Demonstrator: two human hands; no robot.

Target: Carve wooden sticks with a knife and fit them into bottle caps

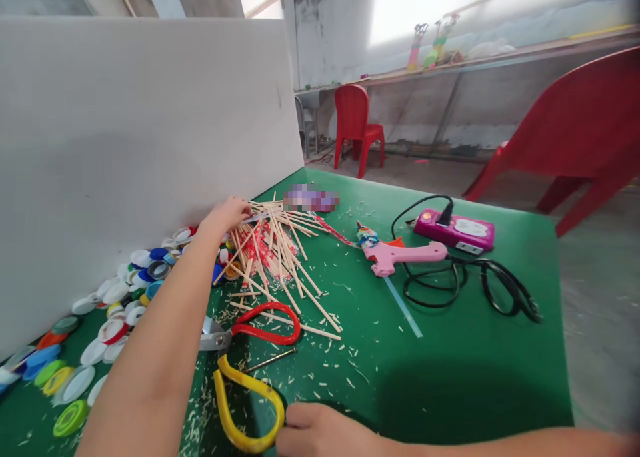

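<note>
Sticks of pale wood (278,244) lie in a loose fan on the green bench (525,357), strewn over and around a red-printed plastic wrapper (260,244), and the left hand (239,210) is at the pile's far left edge. Picking among the sticks seems to be the step in hand. As I judge it, the move calls for a fine pinch on one stick and a lift clear of its neighbours, since many cross each other and could drag along.

The left hand is bent over at the wrist with its fingers curled down toward the stick ends; whether a stick sits between them is hidden. Its forearm reaches long and nearly straight from the lower left, passing above the scattered bottle caps (114,329) and covering the blades of the scissors (219,339).

Nearer the body, the right hand (325,434) rests low, back upward, fingers bent in to a narrow shape just beside the scissors' yellow handle. Whether it grips that handle or merely sits against it I can't make out. The right forearm lies almost level, coming in from the right.

Between the scissor handles is a thin nail (271,359), with pale shavings around. Farther right are a pink glue gun (407,254) and a magenta power strip (425,227) with its black cord (517,294).
</note>
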